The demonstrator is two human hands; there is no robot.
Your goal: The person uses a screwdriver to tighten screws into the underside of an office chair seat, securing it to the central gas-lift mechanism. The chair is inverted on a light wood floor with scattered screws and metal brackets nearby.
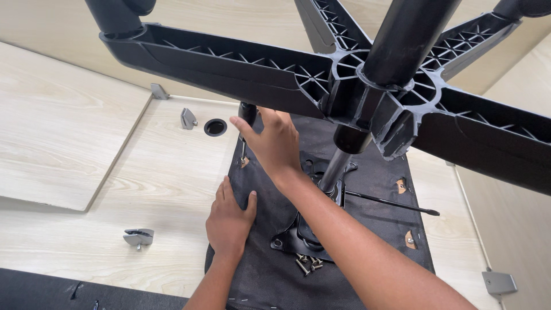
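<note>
— Black fabric seat underside (373, 201), where's it lying?
— On the worktop (166, 178); left hand (229, 218) rests flat on its left edge, fingers together.
— Right hand (272, 143)?
— Reaching the far-left corner, fingers loosely extended beside the black knob (248, 112).

furniture workshop: upturned office chair (344, 189) on wooden panels (69, 132).

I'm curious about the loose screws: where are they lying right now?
In the head view the loose screws lie low and central on the dark seat underside, beside the metal mounting plate, right of the left hand.
</note>
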